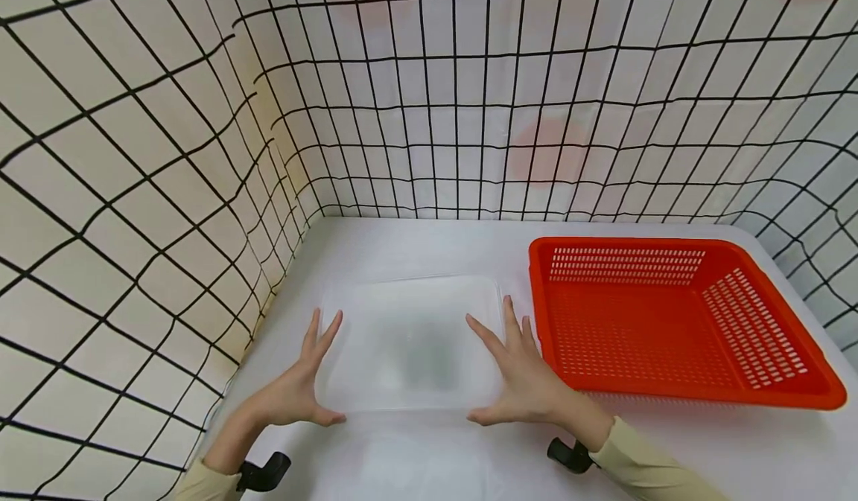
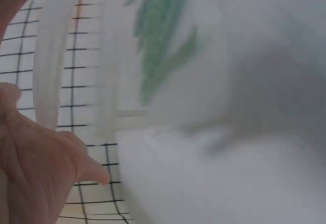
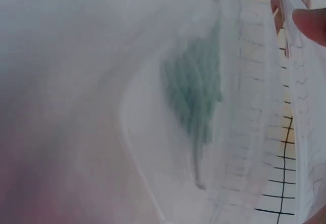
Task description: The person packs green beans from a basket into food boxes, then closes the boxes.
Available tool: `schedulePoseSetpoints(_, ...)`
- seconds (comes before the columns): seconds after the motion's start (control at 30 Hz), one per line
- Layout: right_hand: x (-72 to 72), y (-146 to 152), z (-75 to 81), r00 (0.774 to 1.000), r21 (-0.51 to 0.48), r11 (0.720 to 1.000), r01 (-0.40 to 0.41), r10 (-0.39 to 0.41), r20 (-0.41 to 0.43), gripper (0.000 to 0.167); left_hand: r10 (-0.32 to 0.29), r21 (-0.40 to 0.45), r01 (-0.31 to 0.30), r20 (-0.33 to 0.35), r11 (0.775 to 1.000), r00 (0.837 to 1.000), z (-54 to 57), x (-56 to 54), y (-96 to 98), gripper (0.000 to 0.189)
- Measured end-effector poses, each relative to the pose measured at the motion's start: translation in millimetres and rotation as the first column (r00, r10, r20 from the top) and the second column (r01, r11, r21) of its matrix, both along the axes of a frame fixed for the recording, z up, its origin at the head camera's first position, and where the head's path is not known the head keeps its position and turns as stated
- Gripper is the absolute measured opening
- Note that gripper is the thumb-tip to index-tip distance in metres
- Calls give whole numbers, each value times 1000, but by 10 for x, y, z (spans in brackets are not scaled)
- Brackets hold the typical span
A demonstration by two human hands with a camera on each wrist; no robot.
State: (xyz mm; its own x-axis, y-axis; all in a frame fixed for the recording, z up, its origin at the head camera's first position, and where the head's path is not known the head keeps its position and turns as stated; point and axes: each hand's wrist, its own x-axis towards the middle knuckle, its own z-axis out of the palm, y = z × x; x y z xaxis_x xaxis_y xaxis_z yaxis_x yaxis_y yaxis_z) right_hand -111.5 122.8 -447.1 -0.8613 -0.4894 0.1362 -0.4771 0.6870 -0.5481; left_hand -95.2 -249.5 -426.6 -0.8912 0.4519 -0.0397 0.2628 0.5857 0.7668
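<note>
A translucent plastic lid point(image 1: 402, 337) spans the gap between my hands. My left hand point(image 1: 295, 391) holds its left side, thumb at the near corner and fingers spread. At the right side my right hand point(image 1: 529, 385) holds it likewise, its thumb point(image 3: 311, 25) over the rim. Both wrist views show the lid edge-on, apart from a clear plastic container point(image 3: 145, 178). Through the container's cloudy wall shows a blurred green thing point(image 3: 193, 89) with a thin stem; its kind cannot be made out. Seen from above, it is a faint green patch.
A red perforated plastic basket point(image 1: 630, 322) stands right of my right hand, close to it. Black netting point(image 1: 456, 106) hangs before pale walls behind and at both sides of the white table point(image 1: 429, 244).
</note>
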Motion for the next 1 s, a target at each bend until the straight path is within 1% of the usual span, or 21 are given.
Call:
schedulePoseSetpoints(0.07, 34, -30, -63, 1000, 3, 1000, 6, -6, -9, 126, -4, 10, 4, 18, 1000, 1000, -82, -4, -25, 140)
schedulePoseSetpoints(0.13, 52, -52, -123, 999, 11, 1000, 2, -1, -37, 128, -13, 12, 12, 29, 1000, 1000, -150, -13, -43, 142)
schedulePoseSetpoints(0.2, 59, -58, -175, 998, 29, 1000, 3, -1, -66, 128, -26, 7, 26, 33, 1000, 999, -198, -32, -50, 142)
schedulePoseSetpoints(0.27, 58, -54, -222, 997, 35, 999, 8, -6, -75, 127, -38, -4, 38, 36, 999, 999, -226, -61, -48, 142)
schedulePoseSetpoints(0.4, 52, -34, -301, 998, 26, 999, 24, -23, -56, 125, -48, -28, 49, 47, 998, 998, -223, -129, -38, 141)
schedulePoseSetpoints(0.57, 58, -34, -351, 999, 28, 999, 27, -26, -23, 121, -38, -61, 43, 81, 997, 996, -201, -190, -42, 139)
schedulePoseSetpoints(0.67, 57, -43, -344, 999, 52, 998, 32, -31, -13, 120, -26, -70, 32, 85, 997, 996, -208, -223, -55, 139)
schedulePoseSetpoints(0.8, 37, -54, -301, 999, 91, 995, 48, -49, 9, 120, -27, -83, 33, 74, 996, 997, -242, -279, -86, 137)
schedulePoseSetpoints(0.9, 11, -57, -262, 998, 114, 992, 53, -56, 27, 119, -38, -66, 43, 73, 997, 997, -254, -331, -105, 136)
schedulePoseSetpoints(1.0, -34, -53, -230, 998, 114, 992, 56, -60, 31, 119, -39, -45, 42, 67, 998, 997, -247, -394, -107, 136)
